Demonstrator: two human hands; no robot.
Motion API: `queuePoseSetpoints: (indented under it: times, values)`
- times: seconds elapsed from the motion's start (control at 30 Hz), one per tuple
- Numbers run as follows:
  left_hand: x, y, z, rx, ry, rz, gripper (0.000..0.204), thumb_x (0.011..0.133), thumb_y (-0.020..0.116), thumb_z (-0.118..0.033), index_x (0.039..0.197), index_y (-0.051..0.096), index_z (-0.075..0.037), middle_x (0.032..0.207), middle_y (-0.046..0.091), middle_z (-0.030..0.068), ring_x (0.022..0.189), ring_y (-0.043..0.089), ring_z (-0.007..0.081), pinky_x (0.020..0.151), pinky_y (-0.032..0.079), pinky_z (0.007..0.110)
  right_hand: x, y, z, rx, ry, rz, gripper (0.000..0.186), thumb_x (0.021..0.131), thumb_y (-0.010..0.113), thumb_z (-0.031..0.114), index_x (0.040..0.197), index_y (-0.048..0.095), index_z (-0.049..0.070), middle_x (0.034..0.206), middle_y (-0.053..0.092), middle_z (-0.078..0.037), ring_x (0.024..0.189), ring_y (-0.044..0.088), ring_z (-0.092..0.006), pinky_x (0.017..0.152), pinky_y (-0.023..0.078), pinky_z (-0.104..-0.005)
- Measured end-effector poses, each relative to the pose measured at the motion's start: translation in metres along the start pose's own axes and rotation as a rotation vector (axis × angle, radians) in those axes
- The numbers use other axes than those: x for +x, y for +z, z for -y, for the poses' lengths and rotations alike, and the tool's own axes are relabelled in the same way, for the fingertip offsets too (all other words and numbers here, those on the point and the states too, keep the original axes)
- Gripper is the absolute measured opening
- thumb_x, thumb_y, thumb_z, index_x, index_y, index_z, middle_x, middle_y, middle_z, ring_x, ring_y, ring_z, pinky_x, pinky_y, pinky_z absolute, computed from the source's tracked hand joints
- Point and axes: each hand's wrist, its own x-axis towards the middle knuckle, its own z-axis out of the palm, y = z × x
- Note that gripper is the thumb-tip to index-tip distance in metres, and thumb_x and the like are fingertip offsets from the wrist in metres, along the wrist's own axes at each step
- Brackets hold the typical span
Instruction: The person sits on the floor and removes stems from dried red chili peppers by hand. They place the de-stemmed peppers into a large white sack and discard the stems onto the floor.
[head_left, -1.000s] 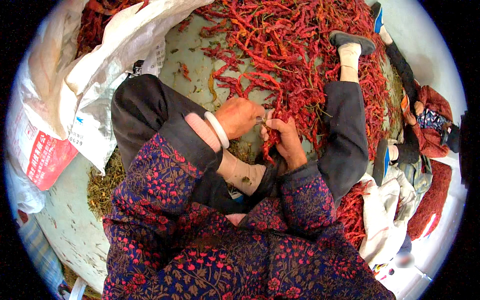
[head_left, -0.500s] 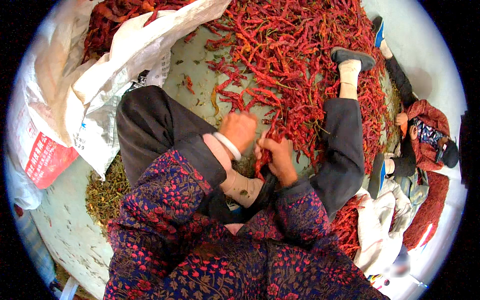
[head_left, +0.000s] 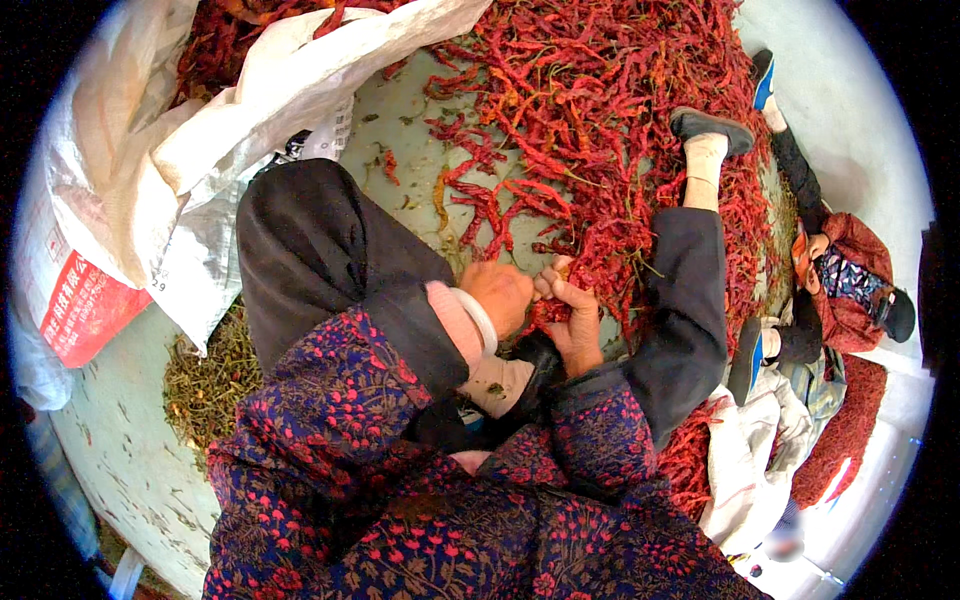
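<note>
Right grip (head_left: 574,312) near edge of chilies (head_left: 600,130)

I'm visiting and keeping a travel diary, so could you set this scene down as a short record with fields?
Left hand: curled close beside the right; any contents hidden
Left wrist: white bangle
Right hand: closed on red peppers
Ahead: broad pepper heap
Left side: open white sack; pile of dry scraps
Right side: co-worker in a reddish jacket
</note>
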Motion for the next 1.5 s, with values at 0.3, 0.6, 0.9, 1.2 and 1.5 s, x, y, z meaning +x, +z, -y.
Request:
queuePoseSetpoints:
  times: [0.3,0.6,0.9,1.2,1.5]
  values:
    - [-0.011,0.020,-0.018,0.153,0.271,0.417,0.015,0.073,0.055,-0.013,0.080,0.067,-0.009,0.084,0.065,0.0132,0.082,0.063,0.0290,0.067,0.050,0.041,-0.002,-0.009,0.011,0.239,0.047,0.169,0.026,0.075,0.063,0.012,0.095,0.047,0.011,0.076,0.051,0.000,0.062,0.046,-0.0107,0.061,0.039,-0.0268]
    - [-0.017,0.017,-0.028,0.218,0.266,0.476,0.018,0.077,0.052,-0.013,0.086,0.067,-0.009,0.088,0.066,0.0107,0.084,0.063,0.0256,0.067,0.050,0.039,-0.002,-0.005,0.009,0.158,0.075,0.125,0.025,0.077,0.061,0.014,0.097,0.047,0.011,0.071,0.047,0.000,0.060,0.044,-0.0118,0.062,0.040,-0.0288]
    - [-0.015,0.009,-0.022,0.160,0.249,0.407,0.017,0.077,0.051,-0.015,0.082,0.066,-0.009,0.087,0.066,0.0104,0.083,0.063,0.0261,0.069,0.050,0.039,0.003,0.002,0.005,0.011,0.081,0.055,0.017,0.083,0.057,0.019,0.094,0.048,0.010,0.068,0.042,0.002,0.060,0.042,-0.0112,0.063,0.040,-0.0294]
    - [-0.010,0.014,-0.008,0.129,0.235,0.382,0.020,0.078,0.049,-0.013,0.087,0.066,-0.009,0.090,0.065,0.0112,0.086,0.062,0.0279,0.073,0.048,0.041,0.037,0.035,0.024,-0.685,0.082,-0.178,0.012,0.077,0.061,0.012,0.076,0.055,0.002,0.065,0.057,-0.004,0.057,0.053,-0.0142,0.055,0.043,-0.0266]
    - [0.001,0.010,0.003,0.141,0.185,0.532,0.024,0.083,0.048,-0.016,0.100,0.064,-0.011,0.103,0.062,0.0050,0.097,0.059,0.0234,0.076,0.049,0.040,0.095,0.038,0.008,-1.791,-0.109,-0.318,0.048,0.062,0.072,0.038,0.090,0.059,0.001,0.082,0.062,-0.021,0.080,0.059,-0.0378,0.070,0.045,-0.0440]
